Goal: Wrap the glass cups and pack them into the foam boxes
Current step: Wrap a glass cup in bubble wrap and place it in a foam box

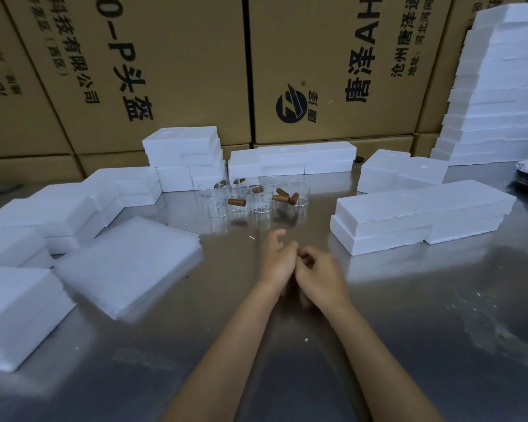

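So the person is sitting at a shiny metal table (409, 345) with both bare forearms stretched out over it, hands meeting in the middle. The left hand (277, 257) and right hand (320, 271) are touching each other at the heels, fingers loosely curled, and neither one is holding anything as far as I can see. They're just hovering low over the tabletop, relaxed.

The glass cups (253, 197) are standing in a little cluster further back on the table, well apart from the hands, all unwrapped and upright. Some of them are showing brown wooden handles (237, 202) sticking out sideways. White foam boxes are sitting all around: a long low stack (418, 216) to the right of the hands, more blocks (185, 156) piled right behind the cups, and others (58, 214) running down the left side. A flat pile of white foam wrap sheets (128, 263) is lying to the left of the hands, near them. A tall foam stack (500, 86) is leaning up in the far right corner, and big cardboard cartons (333, 71) with printed lettering are forming the wall behind everything.
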### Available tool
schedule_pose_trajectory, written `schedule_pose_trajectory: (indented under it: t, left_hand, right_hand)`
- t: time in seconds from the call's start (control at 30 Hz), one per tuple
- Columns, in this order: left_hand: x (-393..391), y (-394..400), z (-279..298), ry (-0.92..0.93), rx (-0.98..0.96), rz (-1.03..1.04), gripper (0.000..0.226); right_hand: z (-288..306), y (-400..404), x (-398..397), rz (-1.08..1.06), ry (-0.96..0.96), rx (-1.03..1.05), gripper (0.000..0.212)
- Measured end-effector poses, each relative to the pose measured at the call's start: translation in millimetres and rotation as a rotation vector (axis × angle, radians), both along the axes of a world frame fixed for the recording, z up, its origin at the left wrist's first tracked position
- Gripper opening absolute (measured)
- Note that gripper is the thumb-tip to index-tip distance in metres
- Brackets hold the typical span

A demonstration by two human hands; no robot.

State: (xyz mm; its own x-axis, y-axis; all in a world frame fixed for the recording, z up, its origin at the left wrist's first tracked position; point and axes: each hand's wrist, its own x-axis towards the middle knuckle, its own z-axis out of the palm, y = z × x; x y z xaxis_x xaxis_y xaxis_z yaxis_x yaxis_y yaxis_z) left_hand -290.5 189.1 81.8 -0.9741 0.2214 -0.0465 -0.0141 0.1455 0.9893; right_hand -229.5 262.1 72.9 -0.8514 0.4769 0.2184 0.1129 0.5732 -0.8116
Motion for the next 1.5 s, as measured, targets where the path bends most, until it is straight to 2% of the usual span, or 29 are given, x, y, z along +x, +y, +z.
schedule_pose_trajectory:
  t: [0.2, 0.33, 0.43, 0.6, 0.77, 0.87, 0.97, 1.07, 1.17, 1.23, 1.3, 1.4, 1.5]
  left_hand:
    - [-3, -25, -5, 0.019, -0.003, 0.000, 0.033]
    - [-10, -33, 1, -0.014, 0.070, 0.010, 0.026]
    - [-35, -48, 21, 0.059, 0.136, 0.101, 0.022]
    - [-128, -92, 71, 0.146, 0.109, 0.355, 0.028]
    - [-230, -131, 94, 0.109, 0.012, 0.463, 0.053]
    - [-281, -151, 99, 0.192, 0.001, 0.564, 0.055]
    - [-330, -173, 111, 0.214, -0.018, 0.642, 0.051]
    - [-371, -193, 122, 0.065, -0.035, 0.612, 0.055]
    - [-396, -196, 121, 0.002, -0.023, 0.481, 0.035]
    - [-409, -197, 116, -0.004, -0.010, 0.429, 0.030]
    - [-418, -200, 113, -0.035, 0.039, 0.383, 0.033]
    - [-428, -203, 113, -0.095, 0.092, 0.297, 0.043]
    - [-431, -204, 118, -0.082, 0.078, 0.285, 0.042]
  right_hand:
    - [-3, -22, 2, 0.106, -0.028, -0.014, 0.012]
    - [6, -30, -17, 0.126, 0.029, -0.075, 0.011]
    - [24, -39, -51, 0.202, 0.092, -0.101, 0.013]
    - [71, -44, -144, 0.196, 0.111, -0.187, 0.017]
    - [107, -43, -239, 0.251, -0.075, -0.323, 0.044]
    - [117, -45, -290, 0.284, -0.158, -0.371, 0.055]
    - [122, -54, -329, 0.285, -0.080, -0.349, 0.042]
    - [127, -72, -354, 0.278, 0.049, -0.310, 0.021]
    - [126, -99, -372, 0.532, -0.128, -0.507, 0.016]
    - [118, -111, -384, 0.599, -0.241, -0.503, 0.024]
    - [109, -116, -397, 0.557, -0.241, -0.418, 0.030]
    - [103, -116, -406, 0.499, -0.169, -0.360, 0.008]
    - [98, -113, -412, 0.483, -0.151, -0.347, 0.005]
